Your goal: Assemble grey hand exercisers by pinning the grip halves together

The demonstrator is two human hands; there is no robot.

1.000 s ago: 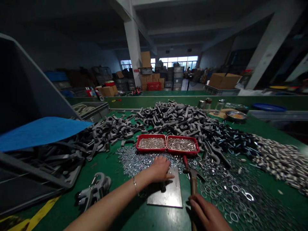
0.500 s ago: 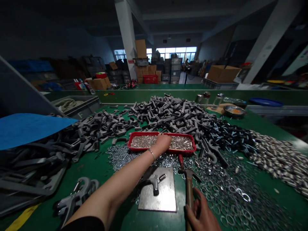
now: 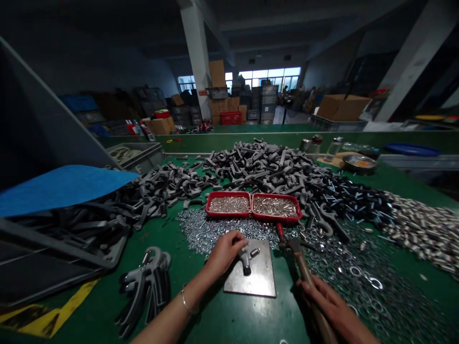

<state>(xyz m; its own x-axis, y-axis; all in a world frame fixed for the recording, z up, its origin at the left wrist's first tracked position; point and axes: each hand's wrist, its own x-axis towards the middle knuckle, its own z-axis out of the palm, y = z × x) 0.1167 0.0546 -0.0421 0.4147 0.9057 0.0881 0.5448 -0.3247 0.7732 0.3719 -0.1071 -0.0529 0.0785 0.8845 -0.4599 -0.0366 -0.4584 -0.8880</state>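
Because the steel plate [image 3: 261, 282] near the table's [image 3: 215, 315] near edge seems to serve as a firm base, the left hand [image 3: 225, 253] is steadying a small grey fitting [image 3: 245, 263] on it, well apart from the right hand [image 3: 324, 301], which is gripping a hammer [image 3: 304, 272] by its handle.

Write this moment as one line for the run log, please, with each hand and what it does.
left hand: touches small metal fitting | right hand: grips hammer | fitting on: metal plate
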